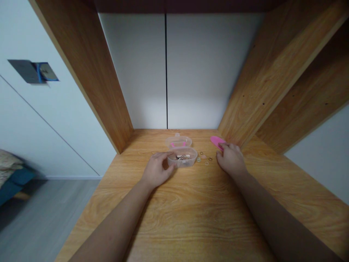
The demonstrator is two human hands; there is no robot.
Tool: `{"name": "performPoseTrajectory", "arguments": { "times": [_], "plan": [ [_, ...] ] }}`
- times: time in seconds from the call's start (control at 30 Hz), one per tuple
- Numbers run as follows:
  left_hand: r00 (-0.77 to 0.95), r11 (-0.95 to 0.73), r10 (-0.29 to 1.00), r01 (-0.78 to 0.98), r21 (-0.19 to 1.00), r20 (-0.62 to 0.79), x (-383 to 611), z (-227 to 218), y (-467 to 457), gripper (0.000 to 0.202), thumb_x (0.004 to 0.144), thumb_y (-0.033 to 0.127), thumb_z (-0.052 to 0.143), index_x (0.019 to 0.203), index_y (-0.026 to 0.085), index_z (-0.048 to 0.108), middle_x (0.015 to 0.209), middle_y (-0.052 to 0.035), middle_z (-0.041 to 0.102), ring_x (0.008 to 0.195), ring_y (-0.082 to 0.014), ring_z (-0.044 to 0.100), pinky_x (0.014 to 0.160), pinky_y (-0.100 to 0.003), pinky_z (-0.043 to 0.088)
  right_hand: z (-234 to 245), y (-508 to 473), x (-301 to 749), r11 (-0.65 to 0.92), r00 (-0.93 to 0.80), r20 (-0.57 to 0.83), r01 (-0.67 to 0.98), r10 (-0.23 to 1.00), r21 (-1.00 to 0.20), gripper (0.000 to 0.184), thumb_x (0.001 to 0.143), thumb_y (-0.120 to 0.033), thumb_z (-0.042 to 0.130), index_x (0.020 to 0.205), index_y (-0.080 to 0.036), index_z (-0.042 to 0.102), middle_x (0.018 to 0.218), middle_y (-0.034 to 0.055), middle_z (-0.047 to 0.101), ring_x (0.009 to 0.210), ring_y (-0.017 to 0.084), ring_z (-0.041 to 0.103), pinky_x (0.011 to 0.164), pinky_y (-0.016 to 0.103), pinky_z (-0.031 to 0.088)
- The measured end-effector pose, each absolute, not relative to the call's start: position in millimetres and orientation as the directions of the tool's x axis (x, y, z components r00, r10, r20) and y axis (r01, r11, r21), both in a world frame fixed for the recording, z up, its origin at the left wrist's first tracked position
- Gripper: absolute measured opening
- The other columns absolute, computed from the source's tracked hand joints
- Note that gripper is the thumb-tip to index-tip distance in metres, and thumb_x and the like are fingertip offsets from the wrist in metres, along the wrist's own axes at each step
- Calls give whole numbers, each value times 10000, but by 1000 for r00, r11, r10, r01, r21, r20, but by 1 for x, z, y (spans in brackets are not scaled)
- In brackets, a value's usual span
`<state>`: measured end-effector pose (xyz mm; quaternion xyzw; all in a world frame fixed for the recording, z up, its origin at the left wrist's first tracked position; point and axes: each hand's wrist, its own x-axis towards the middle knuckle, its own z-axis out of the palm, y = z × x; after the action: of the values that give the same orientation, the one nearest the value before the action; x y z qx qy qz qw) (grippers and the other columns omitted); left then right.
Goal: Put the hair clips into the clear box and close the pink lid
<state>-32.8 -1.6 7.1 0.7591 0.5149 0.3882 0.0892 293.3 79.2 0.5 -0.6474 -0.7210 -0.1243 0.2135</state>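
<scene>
A clear plastic box [188, 162] with a rounded oblong shape lies open on the wooden surface, its hinged lid [178, 141] tipped back behind it. Pink shows on the lid's handle. Inside are small metallic pieces [183, 157], too small to name. My left hand [158, 169] grips the box's left end between thumb and fingers. To the right, my right hand [231, 158] has its fingers closed on the near end of a flat pink oval piece [216, 141]. Between the box and that hand lie several small rings [207, 163], some dark and some pale.
Wooden side panels rise on the left [81, 65] and right [261, 87] of the wooden surface [174, 218]. A white back panel [196, 72] with a dark vertical seam closes the far side. An uncovered wall socket box [46, 71] is at far left, above a blue-covered piece of furniture [16, 182].
</scene>
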Motion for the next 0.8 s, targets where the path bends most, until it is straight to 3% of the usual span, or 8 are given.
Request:
{"name": "performPoseTrajectory", "arguments": {
  "times": [0.27,0.47,0.67,0.8],
  "plan": [
    [177,-468,843,707,530,509,-33,8,-2,359,844,285,689,1197,221,663,1188,-61,735,1096,-250,677,997,-422,519,-4,80,292,94,-51,362,990,931,-102,369,876,-280,493,1101,-130,744,1121,190,704,1072,329,630,974,448,470],
    [170,-462,845,709,533,506,-33,7,-1,359,842,284,691,1193,215,668,1188,-72,735,1095,-256,678,1000,-432,522,5,78,290,92,-29,354,982,935,-163,348,867,-280,513,1124,-186,727,1050,133,741,969,309,662,910,441,490],
    [165,-464,843,707,534,513,-32,4,0,350,842,294,694,1185,227,674,1178,-68,738,1087,-256,684,987,-428,531,1,76,292,87,-34,420,990,907,-108,463,874,-311,545,1290,-130,641,1157,213,664,1081,356,612,972,480,460],
    [166,-471,837,706,530,522,-32,4,0,359,838,289,699,1190,229,670,1171,-64,740,1081,-254,686,984,-425,532,0,75,291,65,-3,395,987,919,-144,498,885,-300,540,1345,-118,595,1161,222,643,1079,356,620,972,468,473]
  ]
}}
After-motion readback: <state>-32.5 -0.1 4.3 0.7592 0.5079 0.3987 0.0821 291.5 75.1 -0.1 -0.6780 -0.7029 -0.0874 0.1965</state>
